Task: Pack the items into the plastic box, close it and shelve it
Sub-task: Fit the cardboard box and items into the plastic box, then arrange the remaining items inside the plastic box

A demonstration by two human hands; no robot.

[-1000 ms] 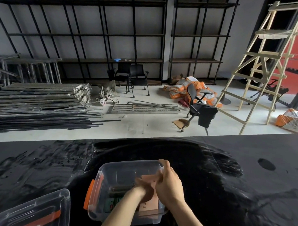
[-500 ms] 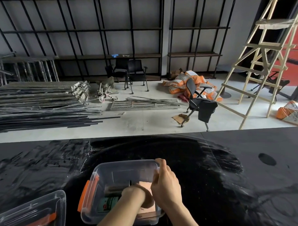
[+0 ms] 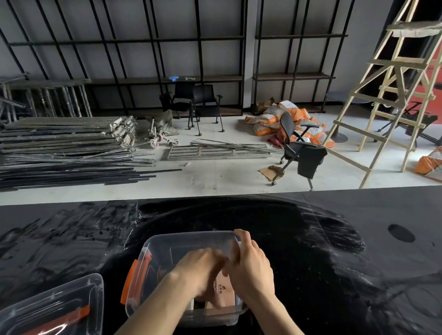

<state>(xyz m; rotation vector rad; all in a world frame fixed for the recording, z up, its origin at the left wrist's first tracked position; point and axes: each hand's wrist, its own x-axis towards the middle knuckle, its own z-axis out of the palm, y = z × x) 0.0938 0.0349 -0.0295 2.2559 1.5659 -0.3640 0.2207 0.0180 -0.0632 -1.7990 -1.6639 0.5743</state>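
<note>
A clear plastic box (image 3: pixel 162 243) with an orange clip (image 3: pixel 129 280) on its left side stands on the black table in front of me. My right hand (image 3: pixel 251 271) grips the box's far right rim, fingers curled over the edge. My left hand (image 3: pixel 199 269) is blurred and reaches down inside the box, on a brown cardboard packet (image 3: pixel 224 290) that lies in the right half. Whether its fingers hold the packet is hidden. Other contents under my hands cannot be made out.
The box's clear lid (image 3: pixel 59 309) with an orange clip lies at the table's near left. The black table (image 3: pixel 337 259) stretches wide to both sides. Beyond it: metal shelving (image 3: pixel 169 52), stacked bars, office chairs, orange sacks, a wooden ladder (image 3: pixel 392 98).
The box has shifted slightly right in view. My left hand has risen from deep in the box to over the brown packet. My right hand stays on the rim.
</note>
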